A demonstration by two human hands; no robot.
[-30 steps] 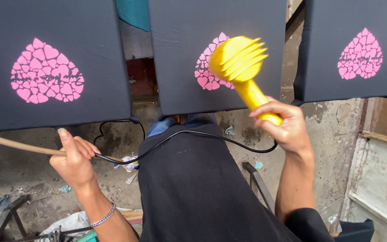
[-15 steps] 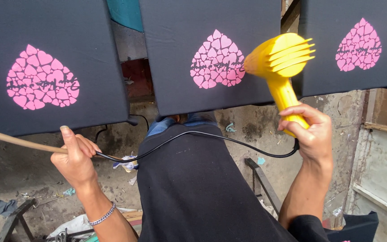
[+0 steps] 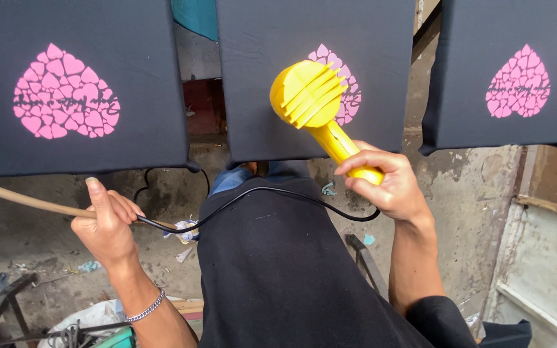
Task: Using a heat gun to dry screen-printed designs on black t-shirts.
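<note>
While my right hand [image 3: 388, 183] is closing around the handle of the yellow heat blower [image 3: 320, 113], its slotted head is pointing at the pink heart print [image 3: 343, 87] on the middle black panel [image 3: 259, 77] just beyond my knuckles. My left hand [image 3: 107, 222] is gripping a tan stick [image 3: 20, 198] together with the black cord [image 3: 278, 192]. I am judging the blower light, rigid plastic, best held low on its handle; the cord is limp and trailing between both hands.
</note>
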